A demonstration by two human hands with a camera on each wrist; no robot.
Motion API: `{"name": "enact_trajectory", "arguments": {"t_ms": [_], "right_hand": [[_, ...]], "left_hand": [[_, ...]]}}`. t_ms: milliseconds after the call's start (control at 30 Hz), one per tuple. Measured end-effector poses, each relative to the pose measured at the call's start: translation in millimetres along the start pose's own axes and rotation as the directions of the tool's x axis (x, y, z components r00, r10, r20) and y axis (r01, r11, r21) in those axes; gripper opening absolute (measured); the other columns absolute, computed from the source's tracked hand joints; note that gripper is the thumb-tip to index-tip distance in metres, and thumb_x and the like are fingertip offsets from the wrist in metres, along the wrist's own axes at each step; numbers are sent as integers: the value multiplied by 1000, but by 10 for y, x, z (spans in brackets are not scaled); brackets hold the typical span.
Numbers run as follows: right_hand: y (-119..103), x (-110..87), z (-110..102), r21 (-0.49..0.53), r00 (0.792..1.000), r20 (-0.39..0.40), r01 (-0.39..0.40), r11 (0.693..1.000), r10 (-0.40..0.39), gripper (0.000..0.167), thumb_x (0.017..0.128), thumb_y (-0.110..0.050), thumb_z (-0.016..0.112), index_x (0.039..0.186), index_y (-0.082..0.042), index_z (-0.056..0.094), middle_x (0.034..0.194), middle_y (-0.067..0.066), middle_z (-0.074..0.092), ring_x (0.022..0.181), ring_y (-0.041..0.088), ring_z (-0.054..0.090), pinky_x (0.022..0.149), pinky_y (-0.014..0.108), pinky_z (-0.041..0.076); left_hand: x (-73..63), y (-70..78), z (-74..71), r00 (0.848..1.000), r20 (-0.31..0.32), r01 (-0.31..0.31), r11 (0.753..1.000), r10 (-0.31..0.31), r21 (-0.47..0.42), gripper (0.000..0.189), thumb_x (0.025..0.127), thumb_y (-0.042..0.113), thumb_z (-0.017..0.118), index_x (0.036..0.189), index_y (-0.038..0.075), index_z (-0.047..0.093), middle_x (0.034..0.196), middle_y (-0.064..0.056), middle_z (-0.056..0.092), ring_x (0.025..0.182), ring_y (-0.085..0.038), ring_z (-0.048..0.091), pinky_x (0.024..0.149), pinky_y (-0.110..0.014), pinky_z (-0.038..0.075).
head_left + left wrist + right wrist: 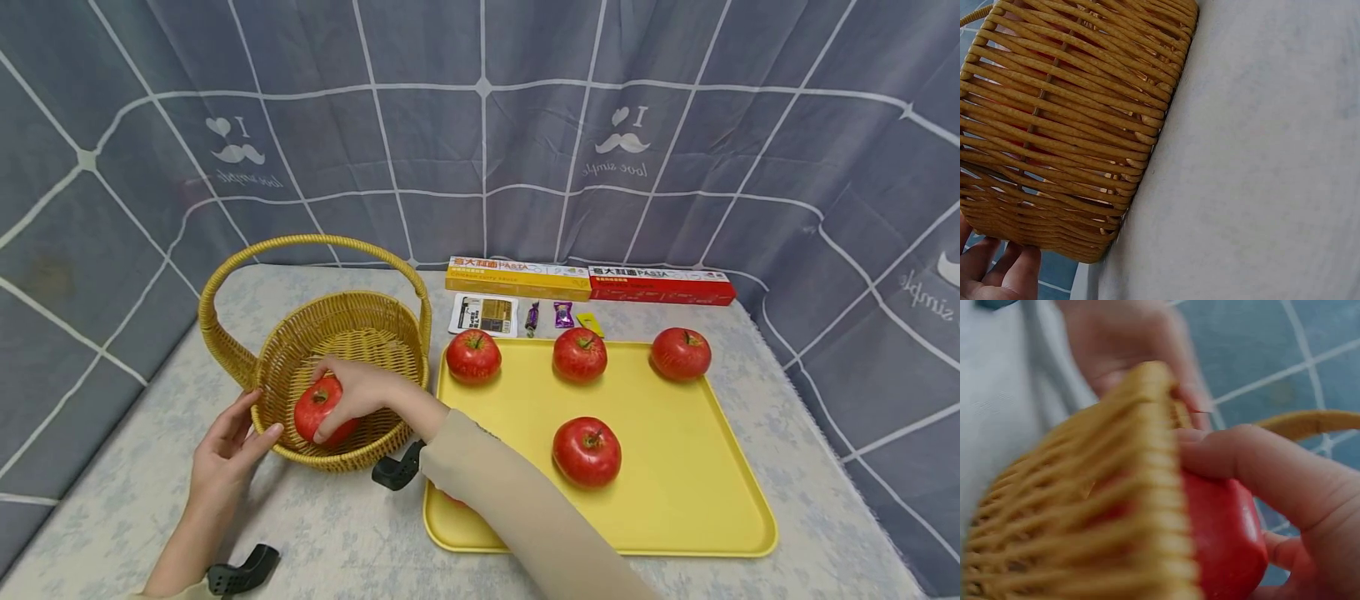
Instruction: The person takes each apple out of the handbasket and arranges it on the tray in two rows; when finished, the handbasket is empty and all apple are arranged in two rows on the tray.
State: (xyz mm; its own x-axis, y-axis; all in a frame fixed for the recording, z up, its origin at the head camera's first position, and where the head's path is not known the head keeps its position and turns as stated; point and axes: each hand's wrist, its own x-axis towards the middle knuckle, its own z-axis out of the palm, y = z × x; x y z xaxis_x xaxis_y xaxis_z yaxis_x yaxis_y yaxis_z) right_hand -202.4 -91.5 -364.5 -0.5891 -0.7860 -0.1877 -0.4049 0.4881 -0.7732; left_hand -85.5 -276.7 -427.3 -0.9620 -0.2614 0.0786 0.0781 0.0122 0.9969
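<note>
Inside a woven basket (360, 458) with a tall handle, a red apple (317, 407) lies in the grip of my right hand (367, 390). Its thumb and fingers lie around the fruit, and the right wrist view shows the apple (1222, 531) just behind the rim. My left hand (225, 454) holds the basket at its near left rim, and the left wrist view has its fingers (1022, 269) against the woven side. Several more red apples (587, 452) sit on a yellow tray (675, 500) to the right. Under my right sleeve, one apple (453, 498) is almost hidden.
Behind the tray stand a yellow pasta box (517, 279) and a red pasta box (662, 286). Before them lie a flat white packet (483, 315), two purple-wrapped sweets (563, 314) and a small yellow packet (590, 323). A grey-blue checked curtain (480, 167) surrounds the table.
</note>
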Motion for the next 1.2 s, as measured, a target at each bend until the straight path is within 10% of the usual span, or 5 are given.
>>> {"name": "enact_trajectory", "arguments": {"t_ms": [367, 767, 1200], "right_hand": [[-105, -498, -510, -8, 992, 23, 125, 992, -125, 70, 67, -28, 84, 123, -16, 44, 109, -5, 51, 94, 5, 53, 76, 17, 47], [215, -1695, -1379, -17, 941, 18, 337, 941, -337, 66, 71, -18, 82, 123, -11, 44, 120, 0, 50, 108, 14, 51, 90, 32, 48], [1221, -3080, -1709, 11, 974, -200, 108, 994, -104, 66, 70, -10, 83, 123, -10, 43, 116, 7, 51, 106, 17, 52, 83, 32, 52]], "left_hand": [[-19, -10, -21, 999, -13, 46, 998, -46, 51, 61, 90, 8, 63, 145, 15, 36, 155, 2, 16, 142, -14, 12, 104, -12, 24], [-17, -20, -24, 1000, -13, 15, 999, -15, 28, 60, 90, 5, 62, 144, 12, 37, 155, -1, 16, 141, -14, 14, 103, -11, 27], [5, -31, -21, 1000, 13, -19, 998, 20, -53, 57, 90, -4, 58, 143, 7, 39, 153, -2, 23, 139, -10, 21, 102, -10, 28]]}}
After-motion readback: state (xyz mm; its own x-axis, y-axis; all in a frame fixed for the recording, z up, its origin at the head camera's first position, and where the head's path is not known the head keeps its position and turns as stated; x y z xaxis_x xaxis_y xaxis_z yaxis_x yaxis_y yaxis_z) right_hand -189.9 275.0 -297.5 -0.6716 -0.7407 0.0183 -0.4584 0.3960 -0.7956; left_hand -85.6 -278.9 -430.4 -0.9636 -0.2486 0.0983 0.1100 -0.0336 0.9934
